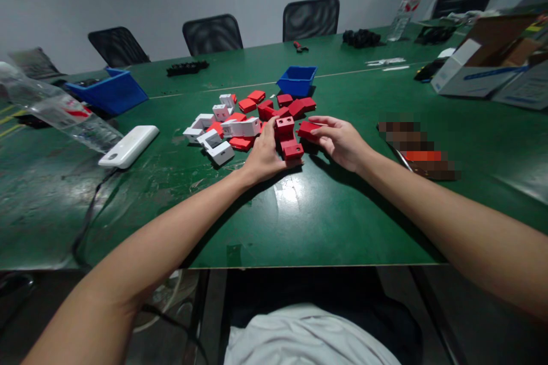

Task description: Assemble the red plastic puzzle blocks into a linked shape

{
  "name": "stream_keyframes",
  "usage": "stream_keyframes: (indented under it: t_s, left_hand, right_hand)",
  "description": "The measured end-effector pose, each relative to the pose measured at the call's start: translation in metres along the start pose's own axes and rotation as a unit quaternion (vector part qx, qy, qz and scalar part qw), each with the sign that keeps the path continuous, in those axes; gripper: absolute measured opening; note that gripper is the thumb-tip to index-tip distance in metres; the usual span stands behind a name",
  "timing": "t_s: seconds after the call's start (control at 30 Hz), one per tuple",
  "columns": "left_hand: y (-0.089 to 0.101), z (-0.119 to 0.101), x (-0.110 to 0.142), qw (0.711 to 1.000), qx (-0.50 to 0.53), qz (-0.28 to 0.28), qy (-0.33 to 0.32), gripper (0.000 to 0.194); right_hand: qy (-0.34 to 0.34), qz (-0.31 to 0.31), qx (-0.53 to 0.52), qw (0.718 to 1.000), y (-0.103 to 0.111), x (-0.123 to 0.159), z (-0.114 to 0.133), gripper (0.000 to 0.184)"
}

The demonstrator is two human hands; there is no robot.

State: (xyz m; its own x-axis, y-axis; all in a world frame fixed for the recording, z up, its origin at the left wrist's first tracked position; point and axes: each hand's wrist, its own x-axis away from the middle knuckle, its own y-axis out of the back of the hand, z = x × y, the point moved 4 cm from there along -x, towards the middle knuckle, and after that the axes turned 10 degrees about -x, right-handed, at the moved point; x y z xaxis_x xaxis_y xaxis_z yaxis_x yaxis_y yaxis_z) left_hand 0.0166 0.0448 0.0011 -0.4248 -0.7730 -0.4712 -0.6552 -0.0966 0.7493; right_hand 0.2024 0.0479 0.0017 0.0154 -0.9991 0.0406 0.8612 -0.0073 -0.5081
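Observation:
My left hand (264, 154) is wrapped round a dark red U-shaped plastic bracket (287, 138) with round holes in its two end blocks. The bracket stands on the green table (257, 211). A short way to the right, my right hand (341, 141) pinches a small red block (308, 130) between thumb and fingers, its near end close to the bracket but apart from it. Beyond and left of my left hand lies a loose pile of white brackets (219, 152) mixed with bright red blocks (242, 143). More dark red pieces (302, 106) sit behind the bracket.
A small blue bin (297, 81) stands behind the pile. To the left are a larger blue bin (113, 93), a tilted water bottle (64, 114) and a white power bank (129, 147) with a cable. A blurred phone-like object (415, 151) and cardboard boxes (479, 63) are at right.

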Motion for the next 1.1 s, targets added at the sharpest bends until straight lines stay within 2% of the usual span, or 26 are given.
stream_keyframes:
  t_s: [0.27, 0.47, 0.63, 0.83, 1.1]
  left_hand:
    - [0.0007, -0.0009, -0.0005, 1.000, 0.002, -0.002, 0.000, 0.109]
    - [0.0011, -0.0016, -0.0006, 1.000, 0.002, -0.004, -0.005, 0.109]
    - [0.0008, -0.0010, -0.0001, 1.000, 0.000, -0.005, 0.000, 0.110]
    - [0.0011, -0.0020, -0.0001, 1.000, -0.006, 0.002, 0.005, 0.111]
    - [0.0016, -0.0032, -0.0004, 1.000, -0.001, 0.003, -0.002, 0.109]
  right_hand:
    - [0.013, -0.011, 0.014, 1.000, 0.0024, 0.0007, 0.0006, 0.034]
    - [0.014, 0.008, 0.023, 1.000, 0.0003, 0.0021, 0.0016, 0.031]
    - [0.017, -0.027, 0.026, 0.999, 0.0062, 0.0001, 0.0008, 0.045]
    - [0.011, -0.019, 0.025, 0.999, 0.0026, 0.0009, 0.0006, 0.034]
    - [0.004, -0.013, 0.038, 0.999, 0.0026, 0.0024, 0.0005, 0.032]
